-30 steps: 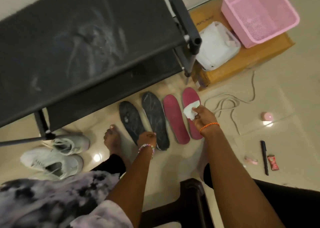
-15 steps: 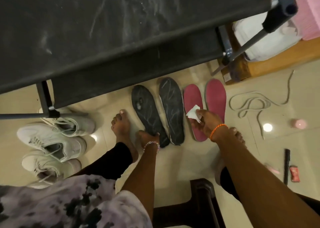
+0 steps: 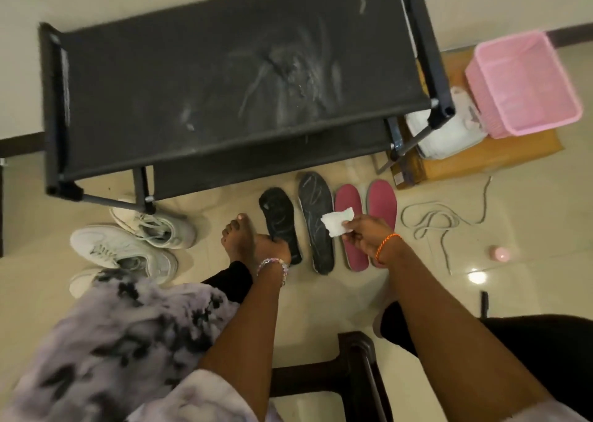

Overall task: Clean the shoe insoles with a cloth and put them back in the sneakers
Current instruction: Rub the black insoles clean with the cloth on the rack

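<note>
Black fabric covers the top of the big shoe rack (image 3: 224, 81), which stands on the tiled floor (image 3: 529, 229) near the wall. At its right, a pink basket (image 3: 526, 81) and a white bag (image 3: 449, 133) sit on a brown cardboard box (image 3: 500, 155). Under the left end of the rack there are white sneakers (image 3: 128, 245), close together, partly hidden by the person's patterned clothing.

4 insoles lie in a row on the floor in front of the rack. From left: a short black insole (image 3: 277, 216), a longer grey insole (image 3: 316, 210), and 2 pink insoles (image 3: 348, 206), side by side. A loose white shoelace (image 3: 433, 222) lies at the right of them.

The left hand (image 3: 271, 246) grips the heel end of the black insole, fingers curled around its edge, just beside the bare foot (image 3: 237, 238). The right hand (image 3: 365, 232) pinches a small white cloth (image 3: 337, 224) between thumb and fingers; the cloth is over the gap between the grey insole and the nearest pink one, and I cannot tell if it touches them
</note>
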